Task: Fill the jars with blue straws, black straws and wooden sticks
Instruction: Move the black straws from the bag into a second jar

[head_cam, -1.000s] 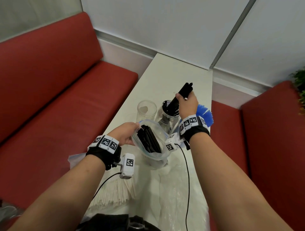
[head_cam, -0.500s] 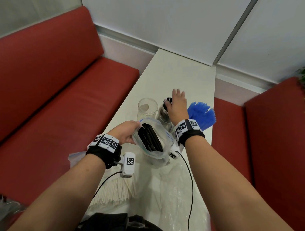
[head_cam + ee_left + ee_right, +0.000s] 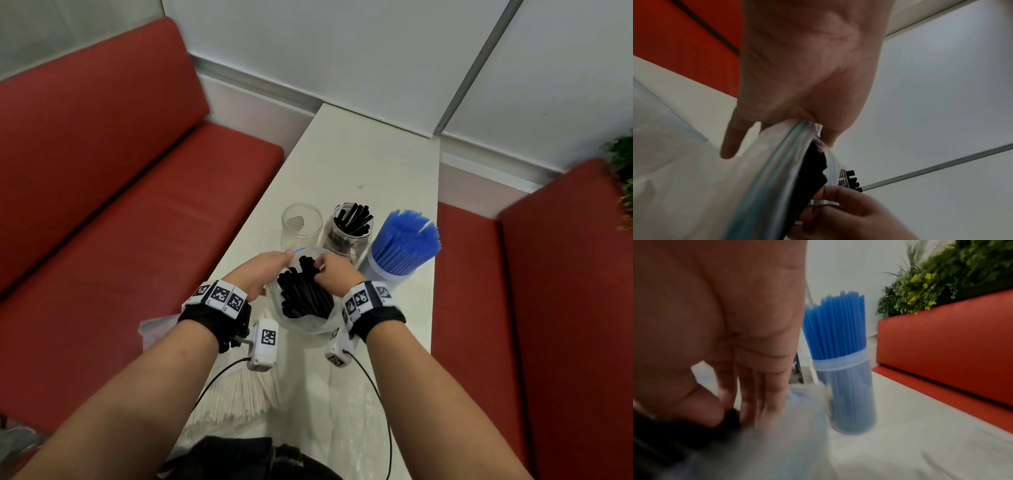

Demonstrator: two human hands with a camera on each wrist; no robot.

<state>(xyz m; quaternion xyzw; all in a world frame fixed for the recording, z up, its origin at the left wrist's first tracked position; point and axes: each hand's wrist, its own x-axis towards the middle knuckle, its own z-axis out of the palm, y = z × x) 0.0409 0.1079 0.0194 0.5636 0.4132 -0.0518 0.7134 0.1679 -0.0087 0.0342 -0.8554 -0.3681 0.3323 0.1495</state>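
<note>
Left hand (image 3: 263,272) pinches the rim of a clear zip-top plastic bag (image 3: 308,323), holding its mouth open over the near part of the white bench (image 3: 376,171). Right hand (image 3: 334,274) reaches into the bag, fingers curled, apparently around loose black straws (image 3: 303,294); the wrist view is blurred. Beyond stand three clear jars: left one empty (image 3: 301,224), middle one part-filled with black straws (image 3: 351,226), right one packed with blue straws (image 3: 404,240). Pale wooden sticks (image 3: 236,394) lie nearest.
</note>
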